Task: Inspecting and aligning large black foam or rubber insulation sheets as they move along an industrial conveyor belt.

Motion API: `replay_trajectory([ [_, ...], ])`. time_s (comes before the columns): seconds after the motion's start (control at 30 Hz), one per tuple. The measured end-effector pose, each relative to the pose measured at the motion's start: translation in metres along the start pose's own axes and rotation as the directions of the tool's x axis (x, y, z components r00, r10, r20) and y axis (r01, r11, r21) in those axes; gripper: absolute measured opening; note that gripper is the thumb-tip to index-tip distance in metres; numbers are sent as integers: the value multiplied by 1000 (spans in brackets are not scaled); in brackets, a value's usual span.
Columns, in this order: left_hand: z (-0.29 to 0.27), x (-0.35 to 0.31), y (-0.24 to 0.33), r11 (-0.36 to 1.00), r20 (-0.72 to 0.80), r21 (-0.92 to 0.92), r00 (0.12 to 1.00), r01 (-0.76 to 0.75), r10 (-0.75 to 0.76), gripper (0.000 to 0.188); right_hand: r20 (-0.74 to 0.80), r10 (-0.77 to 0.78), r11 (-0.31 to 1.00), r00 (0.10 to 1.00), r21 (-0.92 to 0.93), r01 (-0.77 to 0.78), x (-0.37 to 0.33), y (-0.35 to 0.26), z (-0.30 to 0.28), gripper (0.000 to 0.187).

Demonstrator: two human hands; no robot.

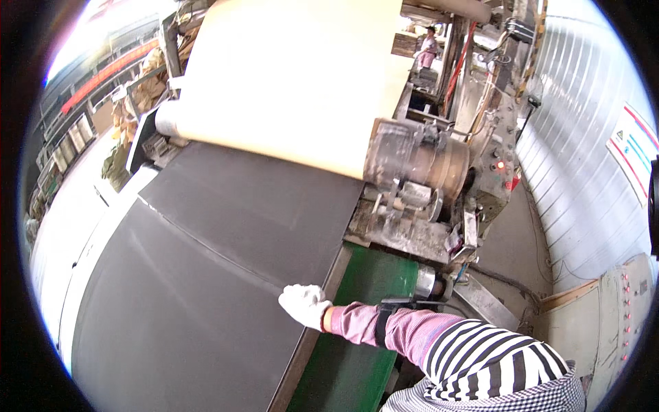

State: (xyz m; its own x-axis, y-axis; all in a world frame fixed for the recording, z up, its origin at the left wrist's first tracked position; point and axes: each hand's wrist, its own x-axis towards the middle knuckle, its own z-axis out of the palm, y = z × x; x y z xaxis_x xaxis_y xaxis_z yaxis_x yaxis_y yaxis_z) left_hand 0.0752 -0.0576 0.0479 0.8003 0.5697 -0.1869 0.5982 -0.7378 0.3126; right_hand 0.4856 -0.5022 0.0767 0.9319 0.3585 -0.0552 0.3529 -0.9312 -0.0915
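Observation:
My right hand [304, 306], in a white glove, reaches in from the lower right and rests over the right edge of a wide dark grey sheet-like surface [206, 309]. Its fingers look curled together; whatever they hold, if anything, is hidden. A thin pale line [206, 245] runs across the dark surface from the upper left and ends close to the hand. Beyond it, a broad cream sheet [288, 82] comes down around a roller [167, 118]. My left hand is out of the picture.
A green belt [343, 357] runs beneath my right forearm. Right of the cream sheet stands a worn drum [419, 161] with machine parts. A control panel [498, 161] with a lit red lamp and a grey cabinet [614, 323] stand rightward. Far back is another person [427, 49].

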Motion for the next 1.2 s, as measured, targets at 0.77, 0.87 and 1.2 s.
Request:
replay_trajectory([
  [0.77, 74, 43, 183, 676, 179, 394, 773, -623, 609, 41, -137, 373, 926, 918, 123, -358, 61, 212, 1, 32],
  [0.87, 88, 47, 232, 869, 172, 189, 887, -456, 428, 47, -64, 339, 936, 939, 125, -329, 60, 227, -3, 32],
  [1.2, 142, 95, 350, 748, 234, 217, 778, -627, 583, 53, -641, -36, 833, 767, 404, 377, -125, 149, -36, 24],
])
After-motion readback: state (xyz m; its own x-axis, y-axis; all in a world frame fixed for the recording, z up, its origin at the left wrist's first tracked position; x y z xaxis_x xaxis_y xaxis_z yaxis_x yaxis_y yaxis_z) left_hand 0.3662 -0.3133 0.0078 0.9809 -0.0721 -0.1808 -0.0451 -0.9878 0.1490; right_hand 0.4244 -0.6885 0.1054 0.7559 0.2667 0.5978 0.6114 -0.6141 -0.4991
